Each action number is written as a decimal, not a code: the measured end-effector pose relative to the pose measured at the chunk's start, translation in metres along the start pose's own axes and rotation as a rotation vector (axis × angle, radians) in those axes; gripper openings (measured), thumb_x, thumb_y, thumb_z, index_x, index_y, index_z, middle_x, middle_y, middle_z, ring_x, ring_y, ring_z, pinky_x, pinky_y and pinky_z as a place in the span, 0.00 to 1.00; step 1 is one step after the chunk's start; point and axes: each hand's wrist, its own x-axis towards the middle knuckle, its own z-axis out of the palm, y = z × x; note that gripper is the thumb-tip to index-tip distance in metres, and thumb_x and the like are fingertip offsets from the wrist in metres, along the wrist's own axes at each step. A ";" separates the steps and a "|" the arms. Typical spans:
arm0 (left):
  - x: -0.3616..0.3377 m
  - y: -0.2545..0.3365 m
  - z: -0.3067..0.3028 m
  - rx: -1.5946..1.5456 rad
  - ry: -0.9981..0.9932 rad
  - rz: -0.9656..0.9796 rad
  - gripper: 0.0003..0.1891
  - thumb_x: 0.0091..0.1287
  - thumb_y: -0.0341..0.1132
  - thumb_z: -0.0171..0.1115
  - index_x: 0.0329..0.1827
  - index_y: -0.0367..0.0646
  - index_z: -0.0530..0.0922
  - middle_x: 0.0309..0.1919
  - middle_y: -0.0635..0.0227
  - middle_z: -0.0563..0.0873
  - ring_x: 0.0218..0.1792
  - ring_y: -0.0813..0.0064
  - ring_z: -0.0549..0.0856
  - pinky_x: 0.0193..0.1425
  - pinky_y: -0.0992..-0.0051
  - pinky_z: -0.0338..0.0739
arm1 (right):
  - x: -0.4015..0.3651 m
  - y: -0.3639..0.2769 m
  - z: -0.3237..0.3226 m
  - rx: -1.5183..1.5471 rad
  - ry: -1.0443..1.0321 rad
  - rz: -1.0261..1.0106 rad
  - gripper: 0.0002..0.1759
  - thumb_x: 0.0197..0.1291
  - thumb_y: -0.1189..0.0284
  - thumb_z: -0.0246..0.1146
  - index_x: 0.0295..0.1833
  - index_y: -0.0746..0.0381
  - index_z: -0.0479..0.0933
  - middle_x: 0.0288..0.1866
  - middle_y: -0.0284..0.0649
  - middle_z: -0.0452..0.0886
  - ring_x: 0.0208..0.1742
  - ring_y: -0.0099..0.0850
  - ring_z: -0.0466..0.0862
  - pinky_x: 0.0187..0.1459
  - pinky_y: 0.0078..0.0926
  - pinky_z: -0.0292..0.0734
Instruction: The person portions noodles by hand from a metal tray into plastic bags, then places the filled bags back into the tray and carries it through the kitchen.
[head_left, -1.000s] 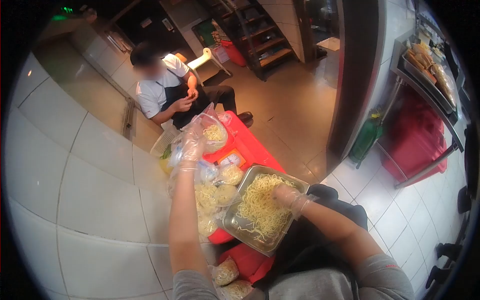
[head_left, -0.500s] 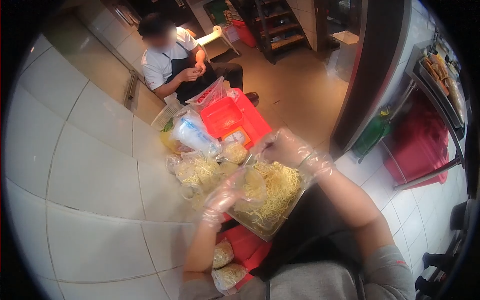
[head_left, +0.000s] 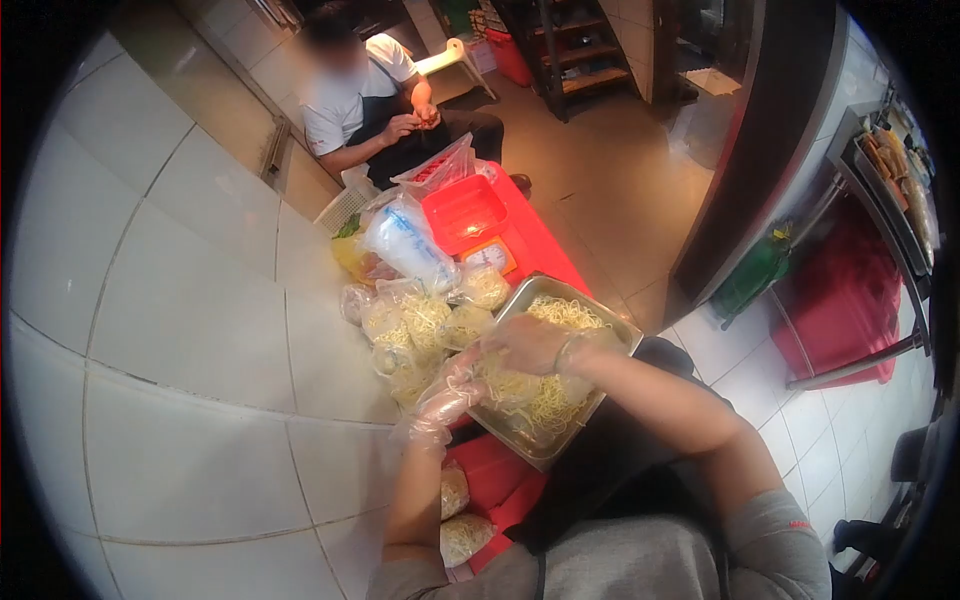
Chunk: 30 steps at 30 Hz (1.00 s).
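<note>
Red surface, centre frame: left hand grasps clear bag, right hand clenches noodles. Advised: hold bag mouth over tray.

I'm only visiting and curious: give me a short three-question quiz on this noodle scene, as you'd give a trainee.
1. True or false: the loose noodles lie in a red plastic bowl.
2. Choose: the left hand and right hand are A at the metal tray, B in a sink, C on the floor.
3. Fill in: the bagged portions are piled to the person's ___ of the tray.
Key: 1 false, they lie in the metal tray; 2 A; 3 left.
</note>
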 end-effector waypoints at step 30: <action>-0.001 -0.010 0.010 -0.304 0.080 -0.069 0.38 0.56 0.15 0.52 0.76 0.34 0.58 0.70 0.58 0.69 0.33 0.72 0.85 0.41 0.72 0.84 | -0.015 -0.029 -0.066 0.131 0.194 -0.107 0.08 0.52 0.76 0.62 0.38 0.63 0.84 0.36 0.48 0.86 0.40 0.43 0.87 0.46 0.35 0.81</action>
